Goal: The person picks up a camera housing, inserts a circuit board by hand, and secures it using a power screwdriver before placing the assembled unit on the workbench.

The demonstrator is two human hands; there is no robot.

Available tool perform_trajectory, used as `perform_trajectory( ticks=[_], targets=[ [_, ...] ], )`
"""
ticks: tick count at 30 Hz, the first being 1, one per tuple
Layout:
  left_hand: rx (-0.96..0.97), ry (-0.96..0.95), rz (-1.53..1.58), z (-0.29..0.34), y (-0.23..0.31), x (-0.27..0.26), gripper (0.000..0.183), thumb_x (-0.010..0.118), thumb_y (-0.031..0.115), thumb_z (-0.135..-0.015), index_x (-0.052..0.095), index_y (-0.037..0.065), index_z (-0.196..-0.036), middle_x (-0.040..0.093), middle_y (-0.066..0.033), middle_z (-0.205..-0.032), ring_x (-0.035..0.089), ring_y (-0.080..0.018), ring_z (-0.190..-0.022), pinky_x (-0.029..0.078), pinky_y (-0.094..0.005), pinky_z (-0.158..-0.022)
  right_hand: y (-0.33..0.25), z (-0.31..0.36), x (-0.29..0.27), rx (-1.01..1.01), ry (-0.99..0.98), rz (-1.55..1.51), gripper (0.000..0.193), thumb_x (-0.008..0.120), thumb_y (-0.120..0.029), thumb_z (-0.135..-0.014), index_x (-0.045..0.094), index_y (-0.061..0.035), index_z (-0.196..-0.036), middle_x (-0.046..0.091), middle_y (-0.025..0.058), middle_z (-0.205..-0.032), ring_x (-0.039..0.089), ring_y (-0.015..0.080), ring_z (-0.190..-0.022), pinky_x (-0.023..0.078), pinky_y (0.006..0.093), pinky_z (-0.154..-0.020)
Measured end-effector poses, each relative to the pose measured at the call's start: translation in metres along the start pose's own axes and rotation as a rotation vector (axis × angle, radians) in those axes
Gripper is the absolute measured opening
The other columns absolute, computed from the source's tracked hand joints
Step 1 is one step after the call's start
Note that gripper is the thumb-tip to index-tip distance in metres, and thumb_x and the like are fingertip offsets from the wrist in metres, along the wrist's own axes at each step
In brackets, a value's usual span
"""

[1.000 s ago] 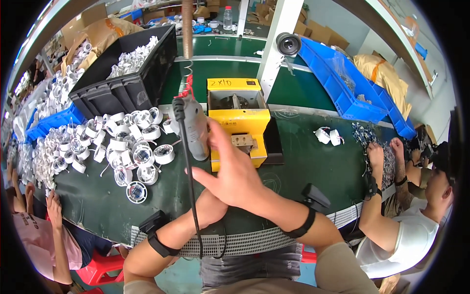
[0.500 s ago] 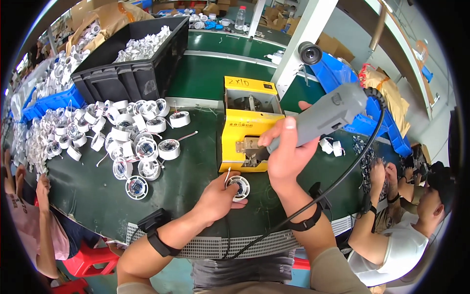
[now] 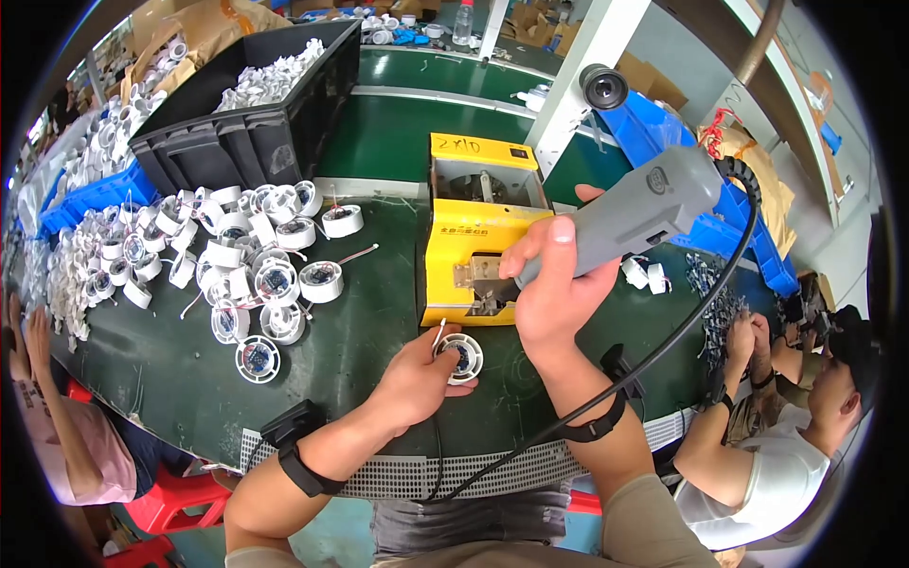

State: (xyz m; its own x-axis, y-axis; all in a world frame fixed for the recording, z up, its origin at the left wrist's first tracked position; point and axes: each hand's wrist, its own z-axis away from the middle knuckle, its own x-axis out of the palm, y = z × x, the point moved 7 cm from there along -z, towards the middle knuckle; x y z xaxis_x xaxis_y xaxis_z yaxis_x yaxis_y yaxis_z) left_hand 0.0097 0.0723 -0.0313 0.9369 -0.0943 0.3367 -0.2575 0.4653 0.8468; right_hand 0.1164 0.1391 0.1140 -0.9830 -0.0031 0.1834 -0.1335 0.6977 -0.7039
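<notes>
My left hand [image 3: 414, 381] grips a round white housing [image 3: 461, 359] with a small circuit board inside, low over the table's front. A thin white wire sticks up beside my thumb. My right hand [image 3: 559, 293] is wrapped round a grey electric screwdriver [image 3: 632, 213], its black cable running down across my forearm. The screwdriver's tip end points at the front opening of a yellow screw feeder [image 3: 481, 237]; my fingers hide the tip itself. Left of the feeder lies a pile of similar white housings [image 3: 275, 281], several with boards and wires showing.
A black crate [image 3: 222, 147] of small white parts stands at the back left, beside a blue bin [image 3: 104, 194]. Two white pieces [image 3: 645, 275] lie right of the feeder. A white post [image 3: 582, 85] rises behind it. Co-workers sit at both sides; one [image 3: 757, 454] handles dark parts.
The screwdriver and my right hand stay at the feeder, with the tool shifted slightly right and up in the picture. The left hand keeps its hold on the white housing. The whole view has shifted slightly.
</notes>
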Motion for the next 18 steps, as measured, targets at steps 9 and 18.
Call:
perform_trajectory(
  ticks=[9,18],
  targets=[
    [0.03,0.011,0.003,0.0,-0.003,0.0,0.038,0.041,0.006,-0.096,0.039,-0.007,-0.132,0.057,-0.0136,-0.108,0.065,-0.0217,-0.086,0.058,-0.0325,-0.079,0.003,0.001,0.002,0.004,-0.029,0.018,0.031,0.046,-0.016,-0.095,0.036,0.001,-0.119,0.048,0.0072,-0.063,0.049,0.0151,-0.048,0.043,0.0287,-0.048],
    [0.029,0.037,0.052,0.0,0.0,-0.002,0.032,0.041,0.007,-0.096,0.047,-0.005,-0.125,0.06,-0.0136,-0.103,0.066,-0.0204,-0.083,0.058,-0.0311,-0.075,-0.011,0.027,-0.002,0.098,-0.152,-0.103,0.037,0.047,-0.015,-0.093,0.03,0.0003,-0.123,0.048,0.0073,-0.068,0.047,0.015,-0.049,0.047,0.0318,-0.047]
  ],
)
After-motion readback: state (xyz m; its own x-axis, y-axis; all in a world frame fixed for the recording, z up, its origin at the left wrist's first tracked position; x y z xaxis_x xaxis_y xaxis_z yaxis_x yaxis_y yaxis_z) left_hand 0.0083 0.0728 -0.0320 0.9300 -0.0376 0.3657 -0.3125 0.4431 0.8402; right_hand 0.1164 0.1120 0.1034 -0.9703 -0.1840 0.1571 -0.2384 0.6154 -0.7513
